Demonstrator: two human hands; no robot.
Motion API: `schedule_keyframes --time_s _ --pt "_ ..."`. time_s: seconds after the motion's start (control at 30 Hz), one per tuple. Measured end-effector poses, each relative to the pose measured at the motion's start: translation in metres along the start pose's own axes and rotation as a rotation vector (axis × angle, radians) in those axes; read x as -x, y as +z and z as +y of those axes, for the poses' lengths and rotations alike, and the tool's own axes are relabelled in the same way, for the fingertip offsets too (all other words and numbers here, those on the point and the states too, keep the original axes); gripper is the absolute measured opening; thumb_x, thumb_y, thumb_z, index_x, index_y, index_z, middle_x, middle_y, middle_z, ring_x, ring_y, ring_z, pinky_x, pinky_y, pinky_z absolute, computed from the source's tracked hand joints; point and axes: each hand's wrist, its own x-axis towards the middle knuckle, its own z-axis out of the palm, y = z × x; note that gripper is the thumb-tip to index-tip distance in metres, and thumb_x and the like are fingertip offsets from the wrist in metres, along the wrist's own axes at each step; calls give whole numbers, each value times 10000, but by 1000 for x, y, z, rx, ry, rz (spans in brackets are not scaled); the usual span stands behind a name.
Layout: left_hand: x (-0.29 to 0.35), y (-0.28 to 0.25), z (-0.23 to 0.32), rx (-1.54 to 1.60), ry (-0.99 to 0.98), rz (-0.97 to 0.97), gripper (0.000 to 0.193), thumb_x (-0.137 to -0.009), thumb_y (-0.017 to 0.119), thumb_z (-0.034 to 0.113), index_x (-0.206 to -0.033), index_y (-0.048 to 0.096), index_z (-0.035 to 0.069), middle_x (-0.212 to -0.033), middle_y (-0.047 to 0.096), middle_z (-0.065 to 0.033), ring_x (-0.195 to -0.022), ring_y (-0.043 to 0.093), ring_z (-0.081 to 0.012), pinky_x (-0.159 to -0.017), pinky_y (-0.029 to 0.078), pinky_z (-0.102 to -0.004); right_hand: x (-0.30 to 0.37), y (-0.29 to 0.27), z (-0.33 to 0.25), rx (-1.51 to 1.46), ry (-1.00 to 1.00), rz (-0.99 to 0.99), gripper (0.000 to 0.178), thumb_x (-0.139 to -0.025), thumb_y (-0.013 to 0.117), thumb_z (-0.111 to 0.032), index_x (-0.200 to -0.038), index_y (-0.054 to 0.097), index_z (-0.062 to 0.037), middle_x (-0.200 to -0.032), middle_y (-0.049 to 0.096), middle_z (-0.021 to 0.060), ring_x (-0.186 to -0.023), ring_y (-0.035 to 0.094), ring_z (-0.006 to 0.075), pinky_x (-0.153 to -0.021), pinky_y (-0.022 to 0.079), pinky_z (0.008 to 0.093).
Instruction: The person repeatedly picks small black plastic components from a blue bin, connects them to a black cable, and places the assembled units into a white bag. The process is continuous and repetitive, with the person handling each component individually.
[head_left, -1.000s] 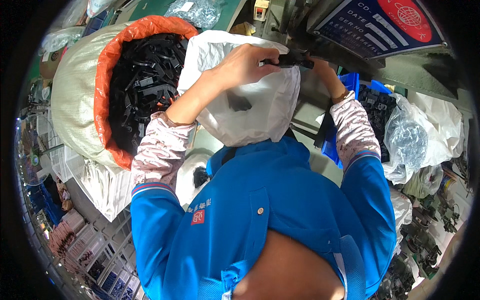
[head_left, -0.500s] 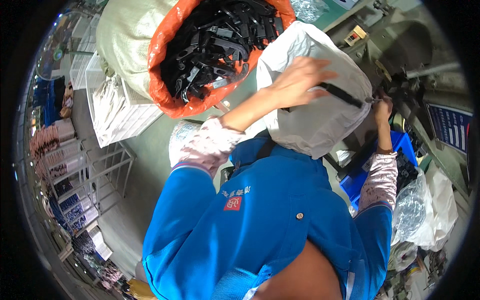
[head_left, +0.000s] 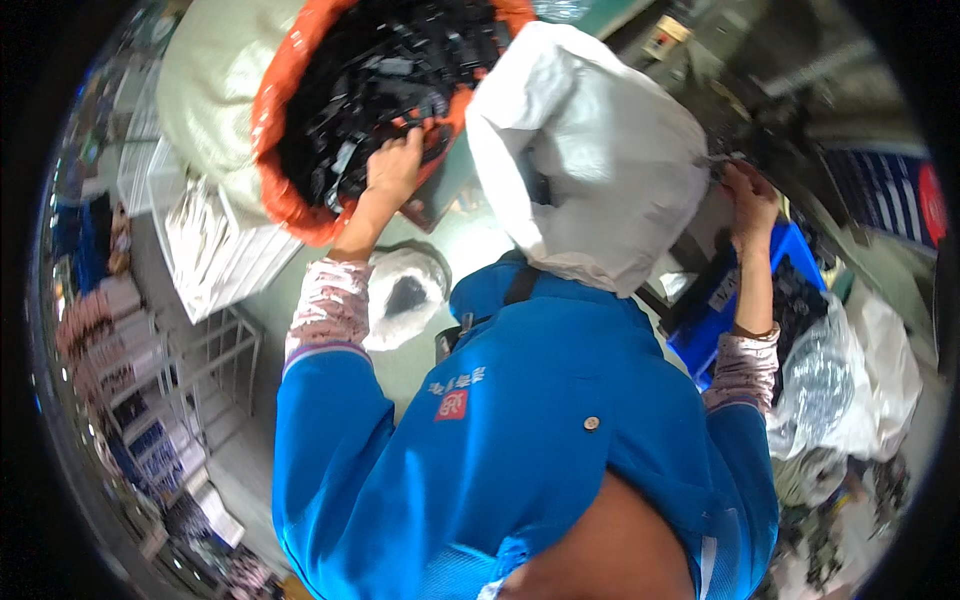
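My left hand [head_left: 393,168] reaches over the near edge of an orange-lined sack [head_left: 262,130], its fingers slightly bent and apart among the black plastic parts [head_left: 350,110]. I see no part clearly lifted in it. Off to the right, my right hand [head_left: 752,200] has its fingers closed beside the dark machine [head_left: 745,120]; what lies between them is too small to make out. Between my hands, a white bag [head_left: 630,170] hangs in front of my lap with its mouth toward the left. Something dark shows inside that mouth.
A blue bin [head_left: 705,320] of black parts stands below my right forearm. Clear plastic bags [head_left: 820,390] lie beyond it. At left are a white crate [head_left: 225,260] with white items and a metal rack [head_left: 215,370]. Another white bag [head_left: 405,300] sits on the floor.
My left hand has swung left from above the white bag to the black parts in the orange-lined sack. The long black piece over the white bag no longer shows there. My right hand stays by the machine.
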Motion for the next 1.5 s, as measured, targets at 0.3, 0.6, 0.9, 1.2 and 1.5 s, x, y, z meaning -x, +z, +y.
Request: schedule_keyframes --time_s 0.3,0.6,0.9,1.2,1.5 --pt "25 12 -13 67 44 48 388 -761 598 88 -1123 499 -12 -1074 561 -197 -820 647 -363 -670 541 -426 42 27 -52 -377 72 -217 224 -849 671 -97 -1014 655 55 -845 664 97 -708 612 158 -660 503 276" --pt "73 14 -30 594 7 501 358 -783 599 4 -1140 590 8 -1117 573 -160 -1031 569 -294 -845 492 -343 31 45 -44 -334 11 -322 240 -788 724 -201 -945 680 -25 -840 659 63 -717 585 131 -642 456 263" --pt "80 55 -40 1100 -412 555 219 -848 689 166 -886 612 -35 -899 596 -64 -749 531 -96 -603 440 -255 67 56 -22 218 -610 116 132 -828 672 -152 -896 704 -42 -748 651 100 -634 608 156 -531 454 278" --pt "114 20 4 2248 -326 295 327 -858 590 23 -1175 518 -9 -1034 596 -86 -912 537 -188 -830 433 -311 148 -141 43 963 -197 434 137 -821 659 -162 -899 702 -58 -826 660 160 -753 655 311 -661 511 365" --pt "72 -101 251 2100 101 -302 152 -819 644 23 -914 528 51 -712 503 -1 -553 417 -89 -505 344 -240 137 -185 92 1158 250 318 257 -745 722 -258 -937 658 -99 -885 665 171 -845 642 378 -760 509 447"
